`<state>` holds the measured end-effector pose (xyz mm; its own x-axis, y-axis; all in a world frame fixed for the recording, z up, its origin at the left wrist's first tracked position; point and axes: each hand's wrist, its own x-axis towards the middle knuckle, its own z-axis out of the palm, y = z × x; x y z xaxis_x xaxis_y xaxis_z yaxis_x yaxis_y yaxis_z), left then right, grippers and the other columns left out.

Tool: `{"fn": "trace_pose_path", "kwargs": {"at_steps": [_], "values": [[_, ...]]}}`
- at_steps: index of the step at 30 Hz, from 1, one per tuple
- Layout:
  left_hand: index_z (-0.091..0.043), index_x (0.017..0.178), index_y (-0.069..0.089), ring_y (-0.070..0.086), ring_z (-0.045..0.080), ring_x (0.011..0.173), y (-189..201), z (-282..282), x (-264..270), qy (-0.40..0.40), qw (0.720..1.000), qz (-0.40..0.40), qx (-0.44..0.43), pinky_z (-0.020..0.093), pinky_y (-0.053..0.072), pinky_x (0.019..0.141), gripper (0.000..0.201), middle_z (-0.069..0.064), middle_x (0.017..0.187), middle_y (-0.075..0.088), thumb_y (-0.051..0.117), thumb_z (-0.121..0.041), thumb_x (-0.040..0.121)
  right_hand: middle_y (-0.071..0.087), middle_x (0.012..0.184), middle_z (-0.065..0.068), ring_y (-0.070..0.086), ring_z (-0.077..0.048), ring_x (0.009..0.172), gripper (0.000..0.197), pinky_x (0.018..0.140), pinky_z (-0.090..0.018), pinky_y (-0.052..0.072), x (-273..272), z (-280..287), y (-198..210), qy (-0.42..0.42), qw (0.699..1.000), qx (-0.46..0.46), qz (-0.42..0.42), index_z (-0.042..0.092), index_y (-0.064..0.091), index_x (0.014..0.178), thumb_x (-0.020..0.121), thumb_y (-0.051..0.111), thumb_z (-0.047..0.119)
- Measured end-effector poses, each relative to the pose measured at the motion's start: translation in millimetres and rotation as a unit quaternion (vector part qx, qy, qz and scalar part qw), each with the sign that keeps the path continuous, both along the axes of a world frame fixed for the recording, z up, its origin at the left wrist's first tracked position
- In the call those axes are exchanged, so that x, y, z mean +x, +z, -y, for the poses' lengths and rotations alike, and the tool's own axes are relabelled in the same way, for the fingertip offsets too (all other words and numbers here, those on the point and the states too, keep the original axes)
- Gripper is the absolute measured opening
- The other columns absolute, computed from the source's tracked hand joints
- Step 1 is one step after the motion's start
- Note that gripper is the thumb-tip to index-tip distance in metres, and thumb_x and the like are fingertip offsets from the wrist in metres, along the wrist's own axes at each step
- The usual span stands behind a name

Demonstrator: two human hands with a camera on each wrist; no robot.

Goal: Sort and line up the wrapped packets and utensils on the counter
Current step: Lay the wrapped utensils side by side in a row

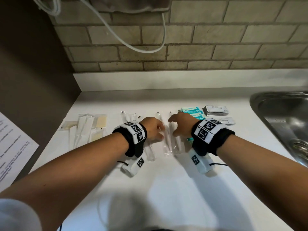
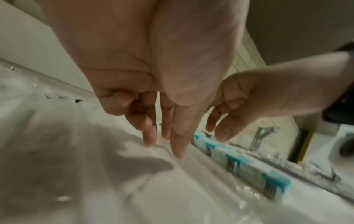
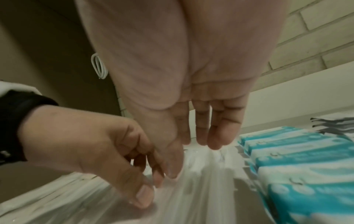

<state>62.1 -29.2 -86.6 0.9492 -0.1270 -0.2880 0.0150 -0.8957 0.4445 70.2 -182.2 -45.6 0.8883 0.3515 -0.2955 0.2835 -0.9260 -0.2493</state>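
Observation:
Several clear-wrapped long white utensils (image 1: 167,142) lie side by side on the white counter (image 1: 166,189). My left hand (image 1: 158,130) and right hand (image 1: 173,126) hover on either side of one wrapper, fingertips down on the plastic. The left wrist view shows the left hand (image 2: 164,144) with straight fingers touching the wrapper (image 2: 191,174). In the right wrist view the right hand (image 3: 191,153) has straight fingers and its thumb on the plastic (image 3: 191,189). Wrapped combs and beige items (image 1: 86,129) lie in a row to the left. Teal packets (image 1: 191,112), grey sachets (image 1: 215,110) and white sachets (image 1: 227,121) lie to the right.
A steel sink (image 1: 283,117) is set in the counter at the right, with a tap (image 2: 258,139) behind it. A printed sheet (image 1: 13,147) hangs on the brown wall at the left. White cables (image 1: 133,45) hang before the brick wall.

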Motion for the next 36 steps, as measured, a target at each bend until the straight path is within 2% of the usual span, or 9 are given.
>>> {"fn": "trace_pose_path", "kwargs": {"at_steps": [3,6,9,17,24,27,30,32,36], "values": [[-0.022,0.115,0.070,0.063,0.018,0.106,-3.9,-6.1,-2.1,-0.005,1.000,0.006,0.019,0.029,0.050,0.089,0.040,0.000,0.121,0.061,0.079,-0.028,0.076,0.052,0.136,-0.003,0.048,-0.024,0.125,0.063,0.101,-0.034,0.043,-4.0,-3.8,-8.1,0.029,0.999,-0.026,0.002,0.023,0.049,0.138,0.080,0.074,0.024],[-0.026,0.120,0.068,0.058,0.018,0.107,0.1,-11.1,-2.1,-0.016,0.999,0.025,0.040,0.025,0.043,0.083,0.042,-0.003,0.113,0.052,0.076,-0.032,0.078,0.050,0.138,0.000,0.038,-0.024,0.131,0.067,0.106,-0.041,0.040,-10.7,-8.6,-16.5,0.063,0.996,-0.056,-0.007,0.027,0.045,0.142,0.081,0.072,0.032],[-0.026,0.120,0.066,0.055,0.018,0.107,9.8,-21.3,-1.6,-0.017,0.998,0.041,0.051,0.027,0.043,0.087,0.042,-0.004,0.107,0.049,0.074,-0.037,0.080,0.046,0.141,0.000,0.036,-0.024,0.134,0.069,0.107,-0.045,0.040,-15.6,-12.8,-22.5,0.089,0.992,-0.083,-0.013,0.031,0.043,0.143,0.080,0.071,0.040],[-0.026,0.107,0.063,0.053,0.014,0.090,14.9,-65.3,-11.3,0.010,0.992,0.023,0.124,0.030,0.047,0.083,0.042,-0.009,0.098,0.056,0.074,-0.050,0.075,0.044,0.138,-0.004,0.036,-0.025,0.132,0.066,0.105,-0.045,0.041,-15.6,-19.6,-11.4,0.099,0.991,-0.085,0.005,0.026,0.046,0.141,0.081,0.070,0.035],[-0.016,0.094,0.052,0.057,0.019,0.081,6.3,-82.2,-25.4,0.090,0.983,0.020,0.161,0.034,0.049,0.071,0.049,-0.002,0.090,0.057,0.068,-0.058,0.074,0.062,0.117,-0.006,0.061,-0.025,0.103,0.048,0.084,-0.034,0.052,-30.1,-61.9,-14.7,0.095,0.995,-0.021,-0.032,0.011,0.056,0.119,0.087,0.062,0.047],[-0.014,0.087,0.055,0.060,0.019,0.075,5.4,-89.3,-29.1,0.126,0.979,-0.020,0.162,0.032,0.050,0.067,0.050,0.001,0.084,0.062,0.070,-0.060,0.073,0.061,0.111,-0.008,0.062,-0.028,0.099,0.045,0.071,-0.032,0.048,-31.2,-72.9,-25.4,0.070,0.996,-0.022,-0.048,0.009,0.052,0.115,0.083,0.070,0.036],[-0.010,0.085,0.060,0.062,0.021,0.077,4.6,-93.8,-29.9,0.153,0.979,-0.033,0.132,0.031,0.051,0.068,0.047,0.004,0.084,0.064,0.076,-0.052,0.072,0.062,0.110,-0.009,0.064,-0.028,0.098,0.041,0.069,-0.030,0.049,-25.9,-77.2,-29.8,0.039,0.998,-0.023,-0.050,0.006,0.051,0.114,0.083,0.071,0.023],[-0.007,0.094,0.064,0.065,0.024,0.086,4.4,-95.6,-29.1,0.167,0.980,-0.031,0.104,0.033,0.053,0.075,0.047,0.007,0.093,0.068,0.079,-0.046,0.072,0.062,0.113,-0.009,0.064,-0.027,0.099,0.039,0.073,-0.030,0.053,-21.4,-78.0,-31.0,0.020,0.998,-0.022,-0.051,0.004,0.050,0.117,0.085,0.067,0.016],[-0.003,0.094,0.068,0.069,0.026,0.088,5.0,-94.8,-28.2,0.170,0.982,-0.034,0.070,0.034,0.055,0.076,0.045,0.011,0.093,0.073,0.081,-0.039,0.071,0.056,0.127,-0.012,0.061,-0.028,0.112,0.044,0.089,-0.034,0.054,-11.4,-76.7,-32.1,-0.004,0.999,-0.034,-0.038,0.001,0.045,0.127,0.088,0.063,0.008]]}}
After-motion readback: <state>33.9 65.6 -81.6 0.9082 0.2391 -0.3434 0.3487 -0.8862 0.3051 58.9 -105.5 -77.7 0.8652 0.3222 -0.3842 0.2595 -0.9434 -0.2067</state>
